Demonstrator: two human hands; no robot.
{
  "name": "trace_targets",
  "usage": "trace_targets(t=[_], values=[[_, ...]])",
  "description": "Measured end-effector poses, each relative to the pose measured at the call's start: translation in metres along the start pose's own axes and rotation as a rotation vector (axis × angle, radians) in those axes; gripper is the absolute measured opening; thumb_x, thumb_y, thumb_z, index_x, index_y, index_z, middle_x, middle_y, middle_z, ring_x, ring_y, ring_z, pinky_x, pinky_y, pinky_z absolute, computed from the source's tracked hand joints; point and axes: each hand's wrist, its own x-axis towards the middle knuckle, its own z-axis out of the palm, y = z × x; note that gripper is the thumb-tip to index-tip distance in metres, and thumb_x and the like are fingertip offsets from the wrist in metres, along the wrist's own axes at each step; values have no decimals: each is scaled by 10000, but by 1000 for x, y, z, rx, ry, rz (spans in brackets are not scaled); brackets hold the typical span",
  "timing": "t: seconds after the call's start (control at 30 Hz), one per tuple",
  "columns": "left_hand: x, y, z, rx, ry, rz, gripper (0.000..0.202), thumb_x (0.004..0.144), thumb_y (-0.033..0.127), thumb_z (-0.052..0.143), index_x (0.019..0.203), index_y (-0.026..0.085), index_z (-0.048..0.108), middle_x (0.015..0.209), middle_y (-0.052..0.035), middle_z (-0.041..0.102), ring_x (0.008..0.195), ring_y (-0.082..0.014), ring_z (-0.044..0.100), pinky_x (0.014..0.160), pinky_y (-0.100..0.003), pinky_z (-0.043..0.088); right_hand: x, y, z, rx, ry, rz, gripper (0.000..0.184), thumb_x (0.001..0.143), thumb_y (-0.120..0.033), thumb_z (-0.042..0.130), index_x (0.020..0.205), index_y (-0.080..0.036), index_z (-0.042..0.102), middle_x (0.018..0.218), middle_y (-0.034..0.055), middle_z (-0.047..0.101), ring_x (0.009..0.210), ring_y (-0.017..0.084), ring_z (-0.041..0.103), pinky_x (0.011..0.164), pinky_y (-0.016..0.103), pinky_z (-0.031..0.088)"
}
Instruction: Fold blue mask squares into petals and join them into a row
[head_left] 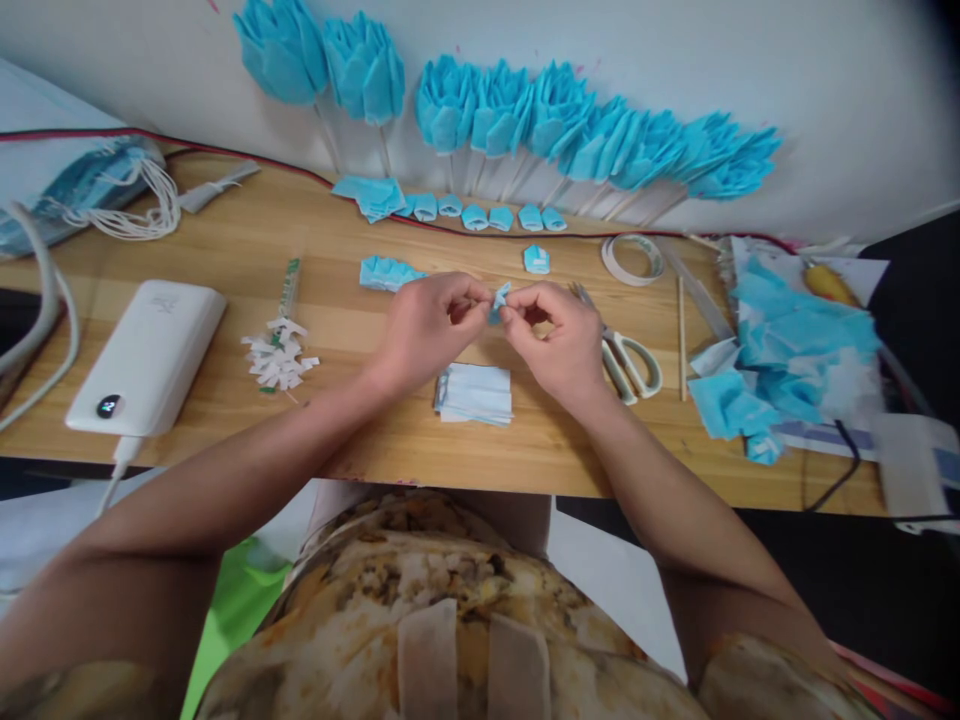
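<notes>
My left hand (429,325) and my right hand (559,335) meet above the middle of the wooden table (345,250). Both pinch a small folded piece of blue fabric (499,300) between their fingertips. Just below the hands lies a small stack of white and blue cut sheets (475,393). Another folded blue piece (536,259) lies behind the hands, and a fanned blue bundle (388,272) sits to the left of them.
Blue fabric flowers on sticks (525,110) lean against the wall, with small blue rolls (487,214) below. Scissors (626,360), a tape roll (634,256) and blue scraps (787,350) lie right. A white power bank (148,355) and white strip cuttings (279,358) lie left.
</notes>
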Motion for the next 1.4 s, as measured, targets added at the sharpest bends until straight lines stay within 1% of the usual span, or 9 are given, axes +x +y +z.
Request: trace_targets(t=[0.23, 0.5, 0.7, 0.87, 1.03, 1.1, 1.2, 1.3, 1.4], values=[[0, -1, 0, -38, -4, -20, 46, 824, 201, 680, 792, 203, 713, 572, 48, 544, 562, -108, 466, 567, -274, 340, 0, -2, -1, 4, -24, 43, 97, 832, -197, 619, 745, -233, 642, 695, -12, 661, 655, 139, 568, 655, 299, 476], [0, 0, 0, -12, -20, -28, 86, 821, 171, 643, 807, 188, 726, 606, 34, 604, 570, -103, 471, 570, -263, 345, 1, -2, -1, 6, -31, 63, 102, 830, -198, 621, 737, -233, 646, 689, -14, 659, 646, 135, 568, 647, 293, 476], [0, 0, -1, -6, -27, -25, 101, 805, 136, 635, 810, 176, 728, 609, 34, 602, 577, -100, 487, 583, -259, 357, 0, -3, 0, 67, -20, 66, 91, 823, -190, 631, 742, -224, 653, 694, -20, 664, 622, 121, 545, 624, 281, 461], [1, 1, -3, -34, -22, -27, 130, 799, 134, 614, 829, 191, 727, 636, 29, 622, 587, -106, 491, 587, -260, 377, 3, -4, -2, 149, -36, 188, 88, 812, -234, 643, 724, -224, 643, 653, -29, 625, 594, 112, 513, 583, 270, 428], [8, -4, -9, -209, 45, -109, 51, 858, 235, 623, 865, 204, 663, 648, 29, 565, 596, -112, 491, 574, -263, 381, 5, 5, -6, 354, -75, 330, 119, 824, -306, 668, 737, -226, 659, 640, -40, 596, 584, 103, 508, 563, 258, 406], [10, -5, -11, -263, -1, -141, 122, 889, 310, 602, 859, 200, 644, 698, 13, 589, 638, -120, 518, 593, -263, 402, 5, 8, -6, 399, -91, 366, 124, 827, -323, 677, 748, -228, 665, 647, -40, 604, 596, 107, 521, 575, 260, 418], [11, -4, -13, -310, -134, -169, 203, 875, 385, 611, 822, 190, 634, 716, 6, 604, 678, -128, 528, 623, -263, 424, 5, 8, -5, 436, -109, 405, 131, 817, -339, 692, 757, -225, 669, 647, -41, 602, 594, 105, 517, 574, 258, 422], [11, -3, -11, -363, -188, -189, 161, 807, 329, 658, 755, 186, 605, 693, 17, 596, 653, -115, 497, 611, -253, 408, 5, 5, -5, 467, -141, 431, 141, 803, -345, 703, 748, -219, 669, 634, -44, 584, 594, 102, 511, 577, 252, 430], [11, -4, -9, -390, -158, -212, 136, 775, 247, 658, 695, 183, 568, 664, 28, 571, 616, -99, 457, 587, -244, 380, 5, 4, -6, 517, -193, 446, 169, 834, -352, 668, 739, -212, 670, 662, -29, 603, 630, 110, 536, 612, 258, 472]])
